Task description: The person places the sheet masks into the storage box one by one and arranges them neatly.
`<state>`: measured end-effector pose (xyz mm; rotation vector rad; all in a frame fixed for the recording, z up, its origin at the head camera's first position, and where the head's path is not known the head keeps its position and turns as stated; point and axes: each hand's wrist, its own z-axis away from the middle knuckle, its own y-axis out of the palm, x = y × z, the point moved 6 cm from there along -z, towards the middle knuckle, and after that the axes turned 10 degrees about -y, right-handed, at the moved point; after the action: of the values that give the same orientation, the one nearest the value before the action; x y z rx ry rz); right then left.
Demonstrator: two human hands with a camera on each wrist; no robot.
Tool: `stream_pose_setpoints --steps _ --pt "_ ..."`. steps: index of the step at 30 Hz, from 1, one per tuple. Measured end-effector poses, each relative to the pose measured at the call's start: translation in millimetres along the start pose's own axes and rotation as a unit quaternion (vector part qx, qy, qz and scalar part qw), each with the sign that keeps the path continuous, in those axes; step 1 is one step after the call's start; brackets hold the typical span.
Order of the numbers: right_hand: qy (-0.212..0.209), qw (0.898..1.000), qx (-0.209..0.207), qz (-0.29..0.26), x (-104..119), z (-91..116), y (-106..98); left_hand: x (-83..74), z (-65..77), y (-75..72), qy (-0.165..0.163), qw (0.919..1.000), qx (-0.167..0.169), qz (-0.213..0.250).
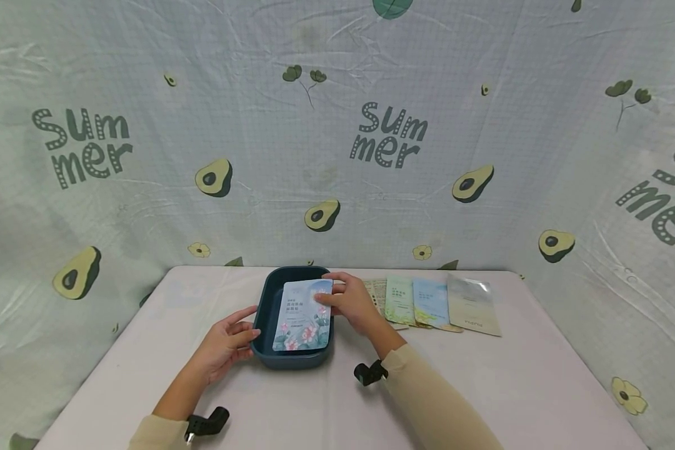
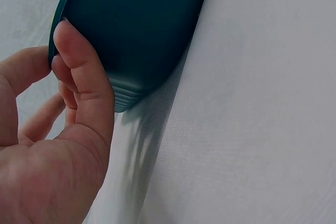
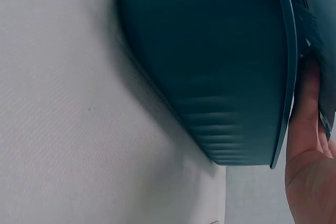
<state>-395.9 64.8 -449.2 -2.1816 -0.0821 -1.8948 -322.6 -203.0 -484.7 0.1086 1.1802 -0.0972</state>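
Note:
A dark teal plastic basin [image 1: 294, 360] stands on the table. My left hand [image 1: 225, 344] pinches its left rim, thumb inside and fingers outside; the left wrist view shows that hand [image 2: 68, 124] at the rim and the basin's outer wall [image 2: 136, 19]. Over the basin's opening lies a pale blue facial mask packet [image 1: 300, 315] printed with pink flowers. Its upper right edge is held between the thumb and fingers of my right hand [image 1: 357, 304]. In the right wrist view the packet [image 3: 317, 19] is partly cut off beside the rim.
Right of the basin, several packets overlap in a row: a beige one with print [image 1: 375, 292], a green one [image 1: 399, 301], a blue one [image 1: 432, 302] and a silvery beige one [image 1: 474, 306]. Behind the pale table [image 1: 292, 412] hangs a patterned curtain [image 1: 247, 231].

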Motion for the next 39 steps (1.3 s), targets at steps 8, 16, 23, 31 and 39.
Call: stream_pose_setpoints --steps 8,16,23,31,39 --pt "-0.018 0.999 0.002 0.042 3.5 -4.1 4.5 1.0 -1.3 1.1 0.001 1.0 0.001 0.003" --pt "-0.022 0.996 0.032 0.082 4.9 -8.9 8.9 1.2 -1.1 0.7 0.003 0.9999 0.009 0.012" --pt "-0.033 0.99 0.058 0.121 9.9 -10.4 12.0 1.9 -1.5 1.0 0.007 0.9995 0.022 0.021" --pt "-0.054 0.978 0.058 0.193 19.7 -10.9 12.4 3.0 -1.7 0.5 0.004 0.9996 0.02 0.02" --pt "-0.04 0.969 0.052 0.239 22.7 -10.9 12.0 3.9 -3.7 -0.7 0.003 0.9997 0.017 0.017"
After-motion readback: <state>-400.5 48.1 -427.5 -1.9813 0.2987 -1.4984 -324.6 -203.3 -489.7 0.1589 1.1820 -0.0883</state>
